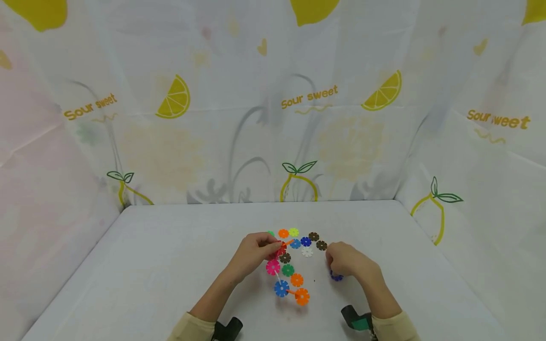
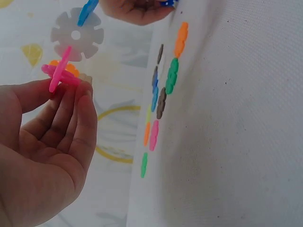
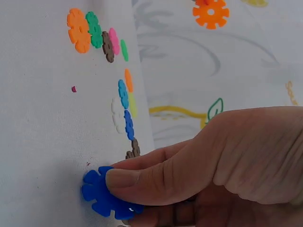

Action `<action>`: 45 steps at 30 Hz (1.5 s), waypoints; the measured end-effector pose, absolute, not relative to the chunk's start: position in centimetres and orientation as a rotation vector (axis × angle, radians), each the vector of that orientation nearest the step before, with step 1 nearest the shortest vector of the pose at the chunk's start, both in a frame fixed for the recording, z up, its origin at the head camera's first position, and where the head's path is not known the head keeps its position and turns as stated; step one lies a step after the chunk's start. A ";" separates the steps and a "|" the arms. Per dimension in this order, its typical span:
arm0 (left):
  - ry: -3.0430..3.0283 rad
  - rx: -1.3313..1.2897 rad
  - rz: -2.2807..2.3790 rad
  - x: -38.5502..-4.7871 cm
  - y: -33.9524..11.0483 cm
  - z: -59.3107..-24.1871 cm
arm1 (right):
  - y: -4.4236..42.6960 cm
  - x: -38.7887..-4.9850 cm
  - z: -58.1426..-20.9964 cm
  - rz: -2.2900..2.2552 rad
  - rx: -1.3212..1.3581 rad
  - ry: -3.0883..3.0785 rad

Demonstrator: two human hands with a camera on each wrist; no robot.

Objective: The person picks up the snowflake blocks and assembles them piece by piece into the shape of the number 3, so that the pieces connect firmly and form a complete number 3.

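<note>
My left hand [image 1: 254,249] pinches one end of a chain of slotted plastic snowflake discs between thumb and fingertips, held above the table. The chain has a pink disc [image 1: 273,267], a white disc [image 2: 90,38] and a blue disc [image 1: 281,288]. An orange disc [image 1: 302,296] is at its lower end. More pink and orange pieces show by the left fingertips, partly hidden. At the right, my right hand [image 1: 347,259] pinches a dark blue disc [image 3: 101,195] between thumb and fingers, low at the white tabletop. The fingers cover part of that disc.
Loose discs lie flat between the hands, among them a green disc [image 1: 287,270], a white disc [image 1: 307,252], a brown disc [image 1: 322,245] and a yellow-green disc [image 1: 294,232]. Lemon-printed cloth [image 1: 256,142] stands behind the white table [image 1: 170,255].
</note>
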State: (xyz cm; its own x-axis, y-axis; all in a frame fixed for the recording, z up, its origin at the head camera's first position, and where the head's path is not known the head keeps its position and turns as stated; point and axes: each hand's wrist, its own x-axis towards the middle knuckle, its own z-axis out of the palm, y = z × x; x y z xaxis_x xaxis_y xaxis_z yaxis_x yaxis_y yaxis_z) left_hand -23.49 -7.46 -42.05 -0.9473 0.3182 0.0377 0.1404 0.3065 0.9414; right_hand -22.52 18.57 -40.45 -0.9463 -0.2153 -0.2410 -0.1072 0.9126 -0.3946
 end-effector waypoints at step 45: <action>2.370 0.465 1.693 -23.4 -7.4 -42.0 | 17.1 -23.5 -39.2 -1.404 -0.644 2.606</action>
State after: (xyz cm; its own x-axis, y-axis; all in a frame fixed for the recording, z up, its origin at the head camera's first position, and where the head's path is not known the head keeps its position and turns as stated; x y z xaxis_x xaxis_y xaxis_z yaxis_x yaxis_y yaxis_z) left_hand -23.45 -7.41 -42.04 -0.9323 0.3607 0.0253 0.1410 0.2981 0.9441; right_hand -23.55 17.14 -39.20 -0.9035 -0.4166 0.1000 -0.3128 0.4818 -0.8186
